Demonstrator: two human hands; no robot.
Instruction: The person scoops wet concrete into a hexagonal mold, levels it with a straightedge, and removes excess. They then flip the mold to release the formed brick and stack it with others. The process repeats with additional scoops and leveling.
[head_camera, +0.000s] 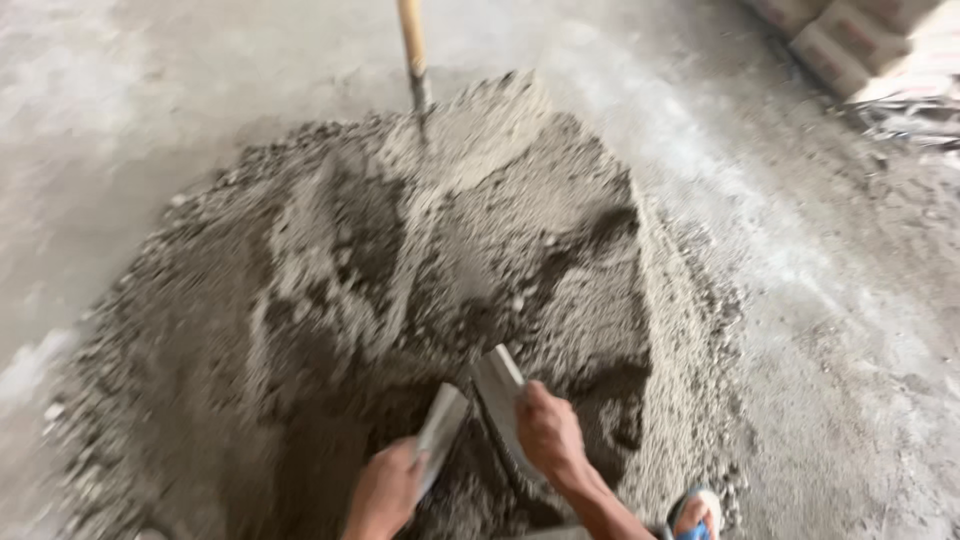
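Observation:
A big heap of grey sand and gravel mix (400, 280) lies on the concrete floor. At its near side, my left hand (385, 492) grips a flat grey metal plate (443, 428). My right hand (548, 432) grips a second flat grey plate (497, 385). The two plates tilt toward each other, their upper edges close together above a hollow dug in the heap. The frame is blurred, so the plates' lower ends are hard to make out.
A shovel with a wooden handle (412, 45) is stuck into the far top of the heap. Pale blocks (850, 40) are stacked at the upper right. A foot in a blue sandal (697, 515) stands at the heap's near right edge.

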